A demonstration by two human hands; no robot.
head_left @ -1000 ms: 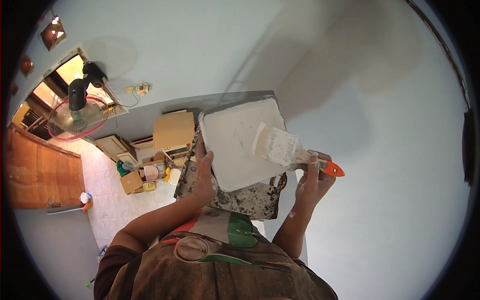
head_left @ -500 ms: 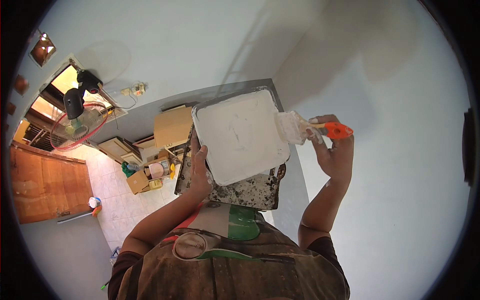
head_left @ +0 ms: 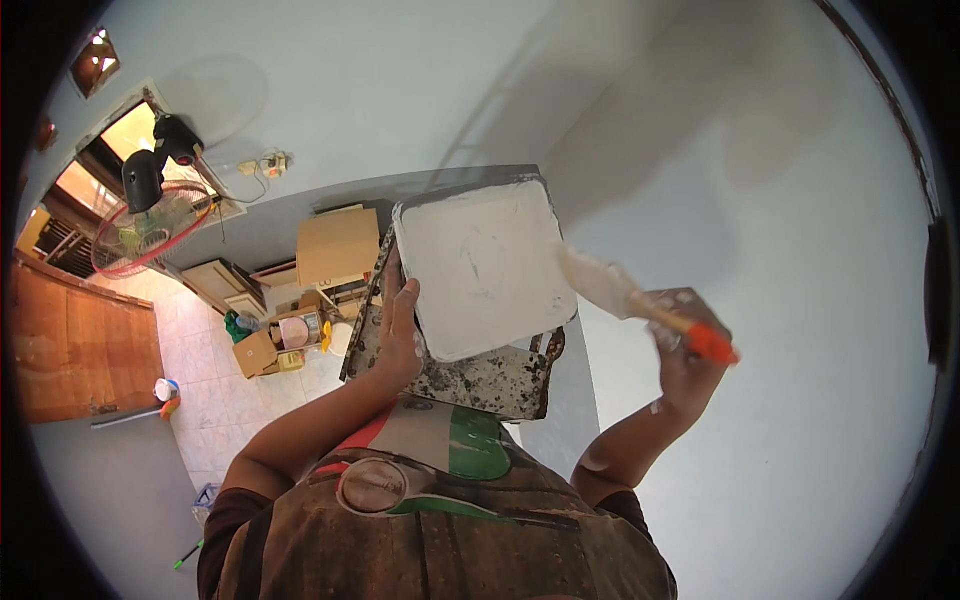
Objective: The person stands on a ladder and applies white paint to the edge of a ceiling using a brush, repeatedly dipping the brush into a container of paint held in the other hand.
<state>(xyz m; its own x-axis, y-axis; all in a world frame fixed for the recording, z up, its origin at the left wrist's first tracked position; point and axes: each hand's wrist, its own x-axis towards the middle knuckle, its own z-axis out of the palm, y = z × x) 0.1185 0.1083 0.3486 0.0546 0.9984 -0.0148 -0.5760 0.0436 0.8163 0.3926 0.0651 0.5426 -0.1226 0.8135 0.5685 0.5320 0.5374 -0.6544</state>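
Note:
My right hand [head_left: 690, 345] is closed round a paintbrush [head_left: 596, 284] with an orange-ended handle. Its bristles are coated in white paint and point left, at the right rim of a square paint container [head_left: 485, 270]. That container has rounded corners and holds white paint. Along its left side, my left hand [head_left: 402, 340] grips it, thumb up near the rim and the other fingers partly hidden. Beneath the container is a paint-spattered platform [head_left: 480, 385], close against my body. White smears mark both hands.
Pale walls meet in a corner ahead, with a grey band [head_left: 350, 195] low on them. At the left are a red-rimmed fan [head_left: 155, 235], a cardboard box [head_left: 338, 248], stacked boards and a wooden door [head_left: 90, 345]. Light tiles [head_left: 215, 415] cover the floor below.
My right hand has moved right and down with the paintbrush, which now tilts, its bristles drawn up to the container's rim. My left hand stays at the container. The view has shifted slightly.

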